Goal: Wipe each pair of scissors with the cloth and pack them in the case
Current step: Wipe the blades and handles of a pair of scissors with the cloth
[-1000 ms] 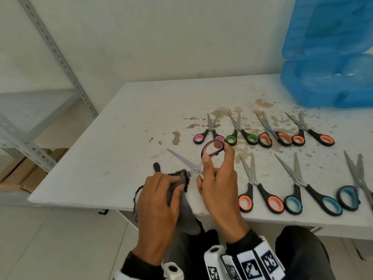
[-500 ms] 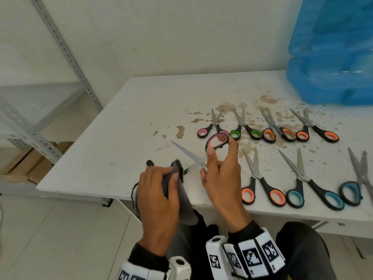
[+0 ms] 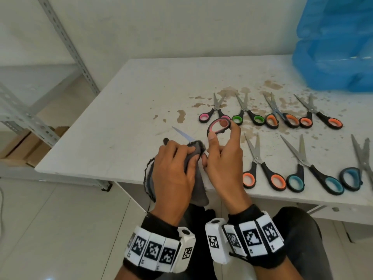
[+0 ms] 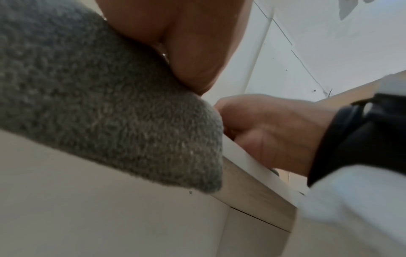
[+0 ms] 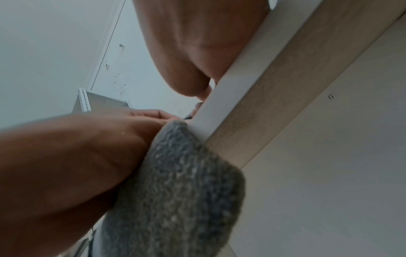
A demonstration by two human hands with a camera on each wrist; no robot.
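Observation:
My right hand (image 3: 222,138) holds the pink-handled scissors (image 3: 219,126) by the handle ring, raised just above the white table (image 3: 141,93) near its front edge. The blade (image 3: 181,134) points up and left. My left hand (image 3: 177,158) grips the grey cloth (image 3: 198,184), bunched around the blade near the pivot. The cloth (image 4: 110,104) fills the left wrist view and hangs over the table edge beside my left hand (image 5: 77,156) in the right wrist view. The open blue case (image 3: 333,47) stands at the table's back right.
Two rows of scissors lie to the right: pink (image 3: 214,114), green (image 3: 248,116) and orange (image 3: 280,118) ones at the back, orange (image 3: 262,170) and teal (image 3: 310,170) ones in front. Brown stains mark the table. A metal shelf frame (image 3: 66,43) stands to the left.
My left hand has slid the cloth along the blade, so less bare blade shows now. My right hand still holds the pink handle ring.

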